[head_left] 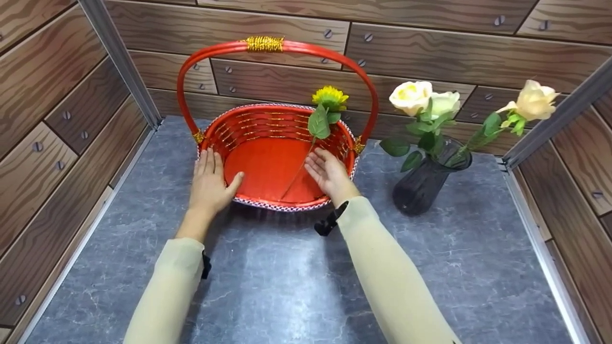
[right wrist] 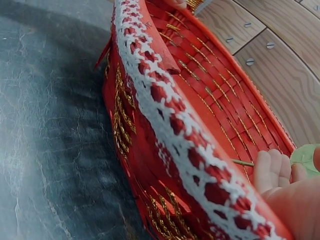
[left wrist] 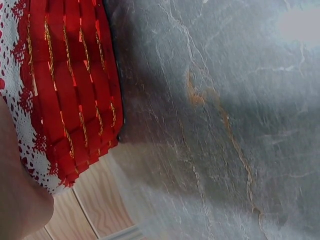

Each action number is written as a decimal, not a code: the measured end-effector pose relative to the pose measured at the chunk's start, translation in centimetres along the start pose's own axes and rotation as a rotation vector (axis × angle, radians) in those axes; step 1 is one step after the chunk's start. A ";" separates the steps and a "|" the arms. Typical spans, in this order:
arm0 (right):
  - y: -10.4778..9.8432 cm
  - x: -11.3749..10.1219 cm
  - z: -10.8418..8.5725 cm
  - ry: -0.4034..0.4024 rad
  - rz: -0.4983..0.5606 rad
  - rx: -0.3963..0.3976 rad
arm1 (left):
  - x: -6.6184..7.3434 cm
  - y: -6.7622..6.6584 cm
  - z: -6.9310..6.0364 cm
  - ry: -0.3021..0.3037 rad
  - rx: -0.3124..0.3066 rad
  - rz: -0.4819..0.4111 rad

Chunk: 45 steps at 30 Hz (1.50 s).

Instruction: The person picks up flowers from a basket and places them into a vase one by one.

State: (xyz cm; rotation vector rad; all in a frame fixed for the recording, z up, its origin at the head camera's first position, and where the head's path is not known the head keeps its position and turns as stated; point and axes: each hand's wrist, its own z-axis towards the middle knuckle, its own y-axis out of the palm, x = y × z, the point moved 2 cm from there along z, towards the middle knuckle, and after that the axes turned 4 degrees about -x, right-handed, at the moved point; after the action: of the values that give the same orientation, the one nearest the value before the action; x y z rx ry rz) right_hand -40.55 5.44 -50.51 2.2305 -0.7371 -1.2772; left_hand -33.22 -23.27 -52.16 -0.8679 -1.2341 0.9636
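A red woven basket [head_left: 258,165] with a tall arched handle and white lace round its rim stands on the grey surface. My left hand [head_left: 209,184] rests on the basket's left rim, fingers straight and thumb spread; the left wrist view catches only part of that hand [left wrist: 20,195]. Inside the basket leans a yellow sunflower [head_left: 330,98], its thin stem slanting down to the basket floor and its head above the back right rim. My right hand [head_left: 332,177] reaches over the right rim, its loosely bent fingers beside the stem. Those fingers partly hide the stem in the right wrist view.
Right of the basket, a dark glass vase [head_left: 420,186] leans and holds several pale roses [head_left: 411,98], one stretching far right. Wood-patterned panels [head_left: 267,76] with metal edge strips enclose the grey marbled surface [head_left: 267,286] at the back and sides.
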 end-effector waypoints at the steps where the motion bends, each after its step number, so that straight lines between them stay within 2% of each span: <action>1: 0.0 0.0 0.1 0.002 0.001 0.002 | 0.0 0.0 0.0 -0.002 -0.003 -0.001; 10: -0.1 0.3 0.5 0.012 -0.006 0.015 | -0.1 0.0 0.1 -0.007 -0.014 0.002; 19: -0.7 0.5 1.5 0.043 -0.047 0.069 | 0.2 0.0 0.1 -0.001 0.011 0.007; 32: -1.7 1.3 3.7 0.073 -0.047 0.044 | 0.0 0.0 0.0 -0.007 -0.001 0.002; 38: -1.0 1.2 2.8 0.087 -0.068 0.034 | -0.1 0.0 -0.1 -0.014 -0.006 -0.001; 45: -0.2 0.7 1.5 0.106 -0.032 0.021 | 0.0 0.0 0.0 -0.008 0.009 0.011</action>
State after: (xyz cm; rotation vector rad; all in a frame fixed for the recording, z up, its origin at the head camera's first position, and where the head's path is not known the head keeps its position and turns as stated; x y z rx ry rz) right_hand -41.48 4.96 -51.79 2.3155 -0.6799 -1.1613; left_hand -33.25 -23.25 -52.13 -0.8652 -1.2322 0.9816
